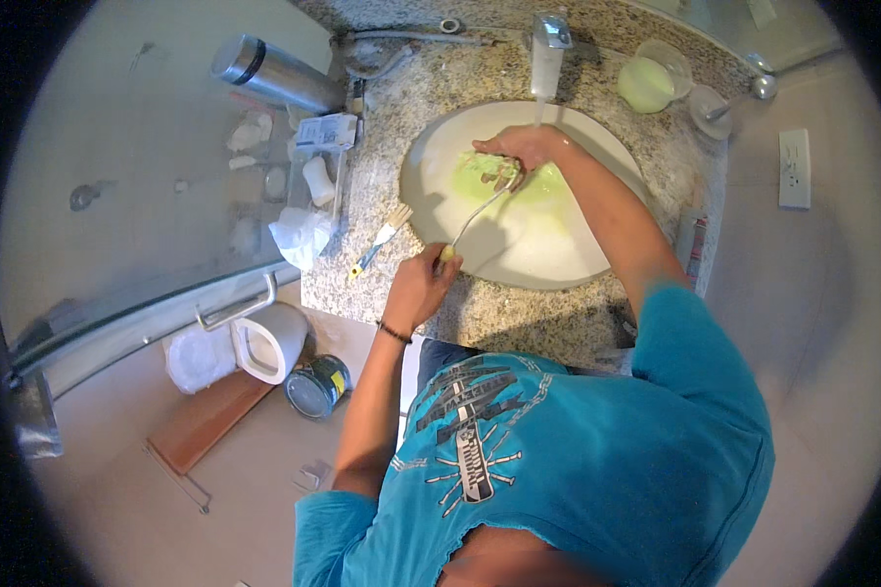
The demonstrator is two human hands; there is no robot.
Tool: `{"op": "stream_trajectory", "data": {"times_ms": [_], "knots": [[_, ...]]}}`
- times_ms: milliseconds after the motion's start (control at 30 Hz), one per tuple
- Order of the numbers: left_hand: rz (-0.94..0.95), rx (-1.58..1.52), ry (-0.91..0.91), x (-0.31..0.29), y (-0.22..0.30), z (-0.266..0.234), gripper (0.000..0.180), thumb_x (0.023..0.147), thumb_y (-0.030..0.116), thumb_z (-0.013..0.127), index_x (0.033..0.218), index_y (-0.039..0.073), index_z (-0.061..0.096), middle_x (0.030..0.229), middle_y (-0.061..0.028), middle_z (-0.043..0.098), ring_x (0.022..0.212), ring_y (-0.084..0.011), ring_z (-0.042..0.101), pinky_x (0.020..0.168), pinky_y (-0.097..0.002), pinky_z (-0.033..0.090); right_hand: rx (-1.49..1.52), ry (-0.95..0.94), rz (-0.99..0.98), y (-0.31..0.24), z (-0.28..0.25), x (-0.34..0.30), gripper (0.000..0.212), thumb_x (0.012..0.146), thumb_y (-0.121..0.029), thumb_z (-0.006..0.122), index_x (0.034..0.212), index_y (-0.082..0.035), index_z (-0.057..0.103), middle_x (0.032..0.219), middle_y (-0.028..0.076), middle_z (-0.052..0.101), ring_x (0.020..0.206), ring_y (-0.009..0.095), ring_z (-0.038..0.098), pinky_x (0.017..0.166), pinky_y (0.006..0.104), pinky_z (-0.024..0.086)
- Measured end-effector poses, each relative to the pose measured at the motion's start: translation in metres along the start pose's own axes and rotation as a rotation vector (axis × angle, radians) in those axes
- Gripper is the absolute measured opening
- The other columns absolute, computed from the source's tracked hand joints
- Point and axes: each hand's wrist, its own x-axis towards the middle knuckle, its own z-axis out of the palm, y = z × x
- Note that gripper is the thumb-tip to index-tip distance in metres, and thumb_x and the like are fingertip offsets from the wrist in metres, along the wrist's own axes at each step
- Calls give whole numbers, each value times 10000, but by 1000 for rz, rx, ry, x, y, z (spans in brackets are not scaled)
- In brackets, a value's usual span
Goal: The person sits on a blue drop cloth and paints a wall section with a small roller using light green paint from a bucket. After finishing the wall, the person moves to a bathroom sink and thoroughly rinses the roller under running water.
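My left hand (423, 282) is closed round the yellow handle of a small paint roller (482, 201) at the sink's near left edge. Its thin bent metal rod reaches over the white oval sink (558, 259). The roller's fluffy head is coated in pale green paint. My right hand (525, 150) is at the head, below the chrome faucet (548, 59), with its fingers curled against the fluff. A thin stream of water falls from the faucet onto this hand. Pale green, watery paint spreads over the basin around the head.
A paintbrush (382, 241) lies on the granite counter (372, 186), left of the sink. A steel flask (289, 76) and a clear bin (308, 186) stand farther left. Back right is a tub (648, 83) with pale green liquid. A toilet (269, 342) and paint can (316, 386) are below left.
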Motion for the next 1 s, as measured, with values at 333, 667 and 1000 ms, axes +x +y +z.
{"op": "stream_trajectory", "data": {"times_ms": [333,667,1000], "knots": [[139,414,-54,68,24,27,334,952,234,686,1239,65,658,999,-208,744,912,-413,723,803,-523,575,-369,894,-378,37,25,-15,604,1042,-556,586,1538,-237,454,1380,242,623,1176,404,657,966,483,524],[58,-68,-189,53,22,43,632,993,326,685,1483,-35,517,875,-218,724,840,-361,724,781,-456,563,-181,1128,-313,42,22,-19,557,1059,-573,493,1118,-76,739,798,241,694,835,451,693,809,561,523],[63,-76,-173,61,13,29,520,971,294,695,1364,-38,625,787,-228,652,686,-325,652,687,-437,513,-435,1175,-739,58,34,1,336,1015,-150,589,1347,-107,564,1090,230,679,1005,431,686,866,479,524]]}}
